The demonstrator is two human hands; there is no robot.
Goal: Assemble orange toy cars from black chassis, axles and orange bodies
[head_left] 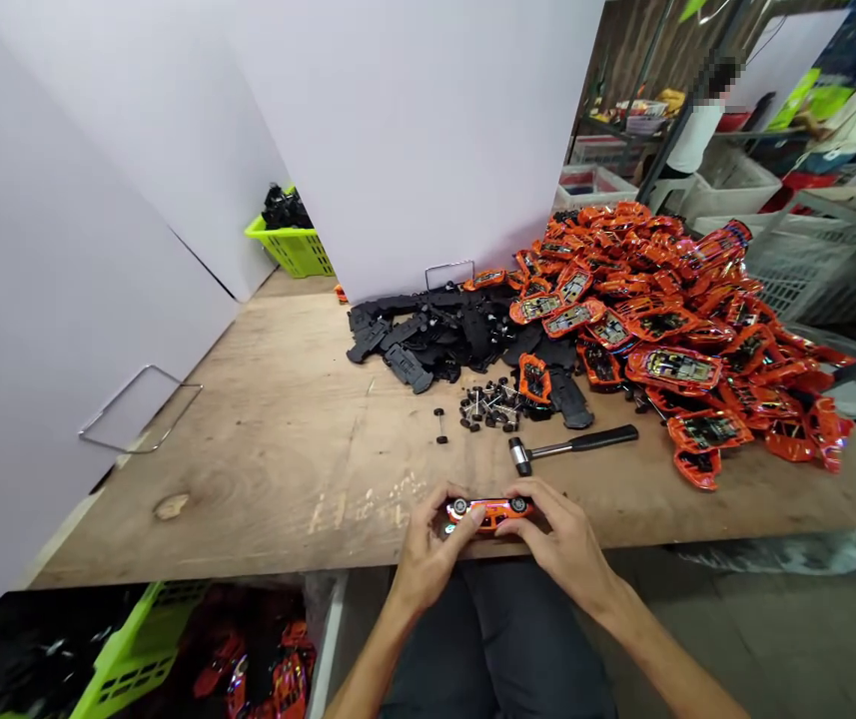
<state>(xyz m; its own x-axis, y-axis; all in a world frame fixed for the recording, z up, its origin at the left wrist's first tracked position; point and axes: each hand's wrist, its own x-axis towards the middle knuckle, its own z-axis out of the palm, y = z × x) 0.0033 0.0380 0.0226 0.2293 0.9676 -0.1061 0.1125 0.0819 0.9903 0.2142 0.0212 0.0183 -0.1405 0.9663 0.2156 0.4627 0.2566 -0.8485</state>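
Both my hands hold one small orange toy car at the near edge of the wooden table. My left hand grips its left end, fingers curled around it. Its right end is pinched by my right hand. The car lies on its side with two wheels showing. Just beyond it a small hammer with a black handle rests on the table. Loose wheels on axles lie behind the hammer.
A heap of black chassis plates and a big pile of orange car bodies cover the far right of the table. White partition boards stand behind. Green baskets sit at the back and below left. People work at the far right.
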